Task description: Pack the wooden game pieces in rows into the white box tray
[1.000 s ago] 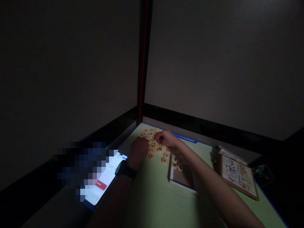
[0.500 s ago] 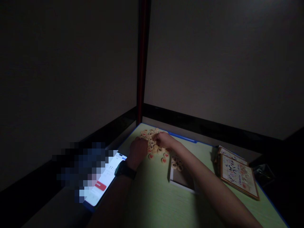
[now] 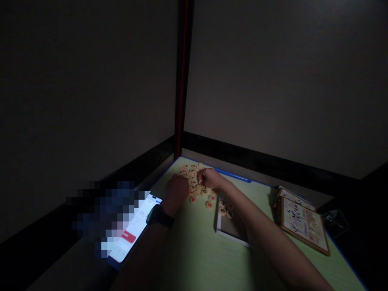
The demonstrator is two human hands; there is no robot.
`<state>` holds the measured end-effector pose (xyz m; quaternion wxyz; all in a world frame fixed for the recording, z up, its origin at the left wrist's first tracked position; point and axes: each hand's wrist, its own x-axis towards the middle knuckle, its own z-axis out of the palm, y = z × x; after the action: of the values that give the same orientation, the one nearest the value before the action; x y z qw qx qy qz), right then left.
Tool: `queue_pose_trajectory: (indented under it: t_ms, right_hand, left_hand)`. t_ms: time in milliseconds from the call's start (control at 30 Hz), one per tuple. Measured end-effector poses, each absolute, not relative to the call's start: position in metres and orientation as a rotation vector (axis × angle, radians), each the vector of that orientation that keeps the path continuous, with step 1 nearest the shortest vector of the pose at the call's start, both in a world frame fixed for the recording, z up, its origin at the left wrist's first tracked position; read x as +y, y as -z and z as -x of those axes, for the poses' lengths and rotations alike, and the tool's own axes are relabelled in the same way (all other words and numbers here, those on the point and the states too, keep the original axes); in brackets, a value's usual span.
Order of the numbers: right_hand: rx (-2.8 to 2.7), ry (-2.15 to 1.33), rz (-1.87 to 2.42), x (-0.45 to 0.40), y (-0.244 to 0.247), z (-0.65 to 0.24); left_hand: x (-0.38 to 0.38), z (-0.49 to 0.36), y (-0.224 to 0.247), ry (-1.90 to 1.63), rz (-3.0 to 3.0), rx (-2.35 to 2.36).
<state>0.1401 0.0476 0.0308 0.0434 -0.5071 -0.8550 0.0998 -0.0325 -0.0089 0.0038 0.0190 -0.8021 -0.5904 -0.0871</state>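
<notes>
Round wooden pieces with red or black characters (image 3: pixel 193 199) lie in a loose pile at the far end of the green table (image 3: pixel 194 246). My left hand (image 3: pixel 178 190), with a dark watch on its wrist, rests at the pile's left side, its fingers curled and mostly hidden. Over the pile's right side is my right hand (image 3: pixel 208 178), its fingers bent together; whatever is between them is too small to tell. An open tray (image 3: pixel 232 230) with several black-character pieces (image 3: pixel 222 211) at its far end is partly covered by my right forearm.
A lit phone (image 3: pixel 133 230) lies at the left edge beside my left wrist. On the right sits a box with a decorated lid (image 3: pixel 304 226). Dark walls meet behind the table, and a blue strip (image 3: pixel 233 174) runs along the far edge.
My right hand has shifted very slightly to the right over the pile. My left hand and the tray look the same.
</notes>
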Motion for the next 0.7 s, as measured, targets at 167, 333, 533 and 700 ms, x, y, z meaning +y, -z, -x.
queue_pose_trajectory:
  t_ms: [167, 333, 533, 700]
  right_hand:
    - [-2.566, -0.322, 1.469, 0.045, -0.028, -0.144]
    - [-2.532, -0.418, 1.36, 0.042, -0.028, -0.15]
    - [-2.574, -0.374, 1.387, 0.039, -0.033, -0.151]
    - [-2.532, -0.229, 1.522, 0.038, -0.041, -0.147]
  left_hand:
    - [-0.009, 0.033, -0.003, 0.304, 2.479, -1.825]
    - [-0.009, 0.032, -0.005, 0.299, 2.491, -1.84]
    - [-0.009, 0.032, -0.006, 0.318, 2.49, -1.857]
    - [-0.01, 0.034, -0.012, 0.408, 2.421, -1.927]
